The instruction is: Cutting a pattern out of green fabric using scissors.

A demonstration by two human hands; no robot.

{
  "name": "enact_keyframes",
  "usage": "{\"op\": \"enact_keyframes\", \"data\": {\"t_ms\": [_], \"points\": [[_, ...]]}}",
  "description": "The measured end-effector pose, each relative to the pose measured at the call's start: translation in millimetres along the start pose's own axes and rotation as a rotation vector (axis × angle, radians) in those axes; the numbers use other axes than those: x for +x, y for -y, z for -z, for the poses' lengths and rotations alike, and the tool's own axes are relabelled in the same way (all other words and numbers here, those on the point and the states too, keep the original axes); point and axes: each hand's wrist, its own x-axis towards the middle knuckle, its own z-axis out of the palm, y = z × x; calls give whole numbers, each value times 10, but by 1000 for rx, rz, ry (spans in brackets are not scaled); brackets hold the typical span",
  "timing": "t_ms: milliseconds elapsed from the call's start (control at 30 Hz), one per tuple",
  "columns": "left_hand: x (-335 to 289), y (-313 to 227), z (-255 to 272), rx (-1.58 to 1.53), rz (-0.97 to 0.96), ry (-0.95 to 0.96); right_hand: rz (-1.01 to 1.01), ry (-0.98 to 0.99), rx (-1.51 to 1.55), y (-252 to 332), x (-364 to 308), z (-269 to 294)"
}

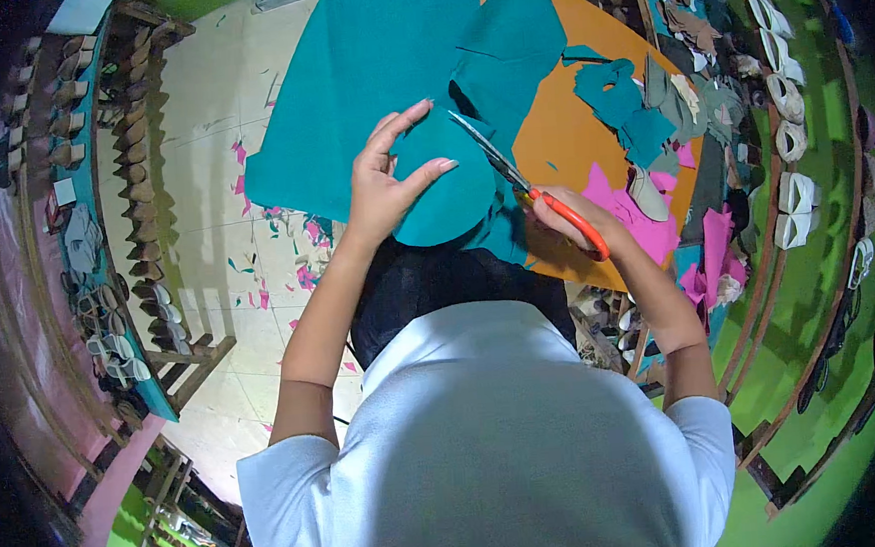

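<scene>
My left hand grips a teal piece of sheet material with a rounded near edge. Its thumb lies on top and its fingers curl at the far-left side. In my right hand is a pair of scissors with orange handles. The blades point away and to the left, their tips at the piece's far right edge. Whether material sits between the blades is hard to tell. Beyond spreads a large teal sheet with slits in it. Narrow teal strips hang beside the scissors, near my lap.
An orange-brown board lies under the teal sheet. Teal offcuts, pink scraps and a pale sole-shaped piece lie at right. Racks of shoes and lasts line both sides. Small scraps litter the tiled floor.
</scene>
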Motion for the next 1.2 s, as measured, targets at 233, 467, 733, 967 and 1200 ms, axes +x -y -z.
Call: {"op": "enact_keyframes", "data": {"t_ms": [233,467,733,967,1200], "points": [[16,-16,18,17,-16,-7,-24,-63,-20,50,-49,-18],[13,-44,-3,30,15,-4,32,-148,37,-24,-74,-150],[15,-47,10,24,42,49,151,-168,34,14,-4,-134],[37,-19,24,55,40,-10,41,-144,17,68,-24,-115],[37,-49,38,104,19,52,71,-199,33,6,-43,-186]]}}
